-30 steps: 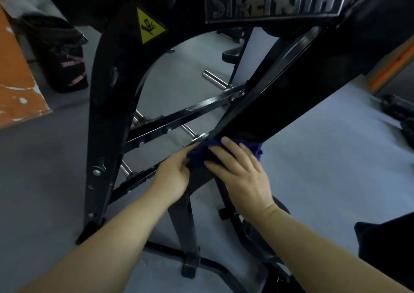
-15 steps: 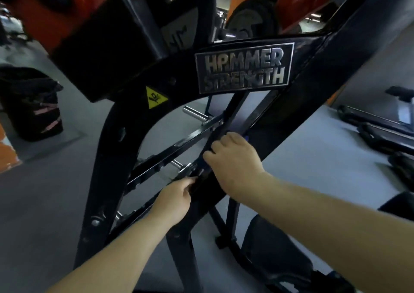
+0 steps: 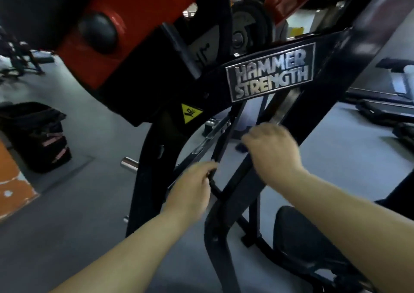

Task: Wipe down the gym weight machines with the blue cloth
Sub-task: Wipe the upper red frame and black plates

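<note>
Both hands have climbed the black frame since a second ago, when they pressed the blue cloth low against the sloping bar. Now the right hand (image 3: 272, 152) is curled over that slanted bar (image 3: 298, 133) just below the Hammer Strength nameplate (image 3: 270, 77); a small dark blue scrap (image 3: 240, 147) shows at its fingertips, which may be the blue cloth, though blur leaves that unsure, and whether the fingers clamp it cannot be told. The left hand (image 3: 190, 187) sits lower and to the left, its fingers curled round a thin black strut (image 3: 220, 149) of the weight machine. A yellow warning sticker (image 3: 190, 113) lies on the curved upright, under a red arm (image 3: 125, 23) of the machine. A weight plate (image 3: 248, 27) hangs behind the nameplate. A black bin (image 3: 33, 133) stands on the grey floor (image 3: 67, 214) far left.
</note>
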